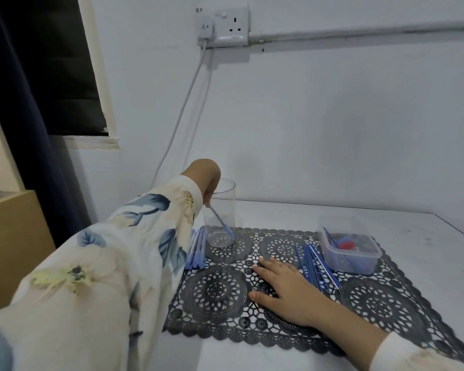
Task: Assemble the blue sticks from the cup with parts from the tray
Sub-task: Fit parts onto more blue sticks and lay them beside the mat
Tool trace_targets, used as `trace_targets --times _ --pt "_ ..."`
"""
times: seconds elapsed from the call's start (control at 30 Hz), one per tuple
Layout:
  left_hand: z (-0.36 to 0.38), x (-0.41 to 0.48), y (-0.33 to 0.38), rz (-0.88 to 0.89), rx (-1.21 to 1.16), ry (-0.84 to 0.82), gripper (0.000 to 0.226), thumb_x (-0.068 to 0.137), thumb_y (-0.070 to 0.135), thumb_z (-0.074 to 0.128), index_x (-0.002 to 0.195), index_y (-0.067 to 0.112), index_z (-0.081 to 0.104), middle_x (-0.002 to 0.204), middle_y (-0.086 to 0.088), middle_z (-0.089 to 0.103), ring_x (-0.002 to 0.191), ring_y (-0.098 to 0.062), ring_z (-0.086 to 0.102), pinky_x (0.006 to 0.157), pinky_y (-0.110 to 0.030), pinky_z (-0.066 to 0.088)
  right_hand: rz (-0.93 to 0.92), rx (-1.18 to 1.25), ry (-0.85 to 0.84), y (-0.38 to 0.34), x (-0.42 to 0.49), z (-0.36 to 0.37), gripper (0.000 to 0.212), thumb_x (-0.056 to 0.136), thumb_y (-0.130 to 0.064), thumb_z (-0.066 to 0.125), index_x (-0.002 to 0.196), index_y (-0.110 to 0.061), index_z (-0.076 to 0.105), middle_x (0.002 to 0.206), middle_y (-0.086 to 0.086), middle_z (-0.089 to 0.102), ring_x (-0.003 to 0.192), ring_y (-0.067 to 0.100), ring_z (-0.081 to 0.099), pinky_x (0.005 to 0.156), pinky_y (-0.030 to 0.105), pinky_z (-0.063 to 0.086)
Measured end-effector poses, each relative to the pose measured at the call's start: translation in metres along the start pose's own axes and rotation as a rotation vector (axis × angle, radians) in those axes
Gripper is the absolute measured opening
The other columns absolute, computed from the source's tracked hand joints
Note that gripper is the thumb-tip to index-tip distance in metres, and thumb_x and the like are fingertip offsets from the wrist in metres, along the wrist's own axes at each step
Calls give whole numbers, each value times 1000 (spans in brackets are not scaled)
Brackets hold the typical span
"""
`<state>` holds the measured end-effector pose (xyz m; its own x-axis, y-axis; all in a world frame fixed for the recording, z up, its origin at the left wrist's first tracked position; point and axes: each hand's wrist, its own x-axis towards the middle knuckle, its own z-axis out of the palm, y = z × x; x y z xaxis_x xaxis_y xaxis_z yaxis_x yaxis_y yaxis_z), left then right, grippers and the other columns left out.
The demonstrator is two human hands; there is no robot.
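- The left hand, in a floral sleeve, reached down into the clear cup, its fingertips pinching the top of a thin blue stick.
- That stick leaned slantwise inside the cup, its lower end on the cup's floor.
- The right hand lay flat, palm down, fingers spread and holding nothing.
- Just right of the right hand lay a row of loose blue sticks; beyond them stood the clear tray, holding red and blue parts.
- Under the left wrist, beside the cup, lay pale blue pieces.
- Both hands worked over a black lace mat on a white table.
- Behind the left hand, a white cable rose up the pale wall to a socket; a dark curtain hung at far left.
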<state>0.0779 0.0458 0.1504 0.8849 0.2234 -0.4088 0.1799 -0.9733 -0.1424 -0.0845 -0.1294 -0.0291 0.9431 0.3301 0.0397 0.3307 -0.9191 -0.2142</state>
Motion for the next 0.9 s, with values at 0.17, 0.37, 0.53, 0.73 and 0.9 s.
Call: trace_targets --times 0.17,0.37,0.53,0.73,0.9 --pt "0 -10 6 107 -38 139 37 83 25 69 111 4 59 117 -1 62 113 -20 58 79 -31 49 -1 2 -2 1 2 0 108 55 -85 -1 147 -31 17 156 -6 8 143 12 3 117 38 4" --pt "-8 -19 -7 247 -312 531 43 62 29 85 74 12 48 93 -5 62 91 -27 64 77 -33 50 -3 1 1 1 1 0 107 57 -85 1 147 -31 18 156 -6 9 143 12 4 116 39 5" --pt "-5 -32 -19 456 -813 761 26 67 24 81 84 9 69 87 -6 69 80 -21 64 77 -32 54 3 4 2 -1 -1 -2 106 57 -84 2 147 -31 17 156 -7 8 143 12 4 116 39 4" --pt "36 -74 -18 835 -843 1317 15 88 18 60 94 12 72 94 0 71 96 -13 62 86 -20 42 7 7 -6 -4 -3 -3 109 55 -84 0 147 -31 17 156 -7 7 143 12 4 116 39 4" --pt "76 -82 -15 1085 -748 1489 28 91 9 50 117 11 63 87 -6 59 87 -16 53 76 -22 42 6 4 -4 -3 -3 -2 111 53 -87 -2 147 -31 17 156 -8 8 143 12 5 116 40 5"
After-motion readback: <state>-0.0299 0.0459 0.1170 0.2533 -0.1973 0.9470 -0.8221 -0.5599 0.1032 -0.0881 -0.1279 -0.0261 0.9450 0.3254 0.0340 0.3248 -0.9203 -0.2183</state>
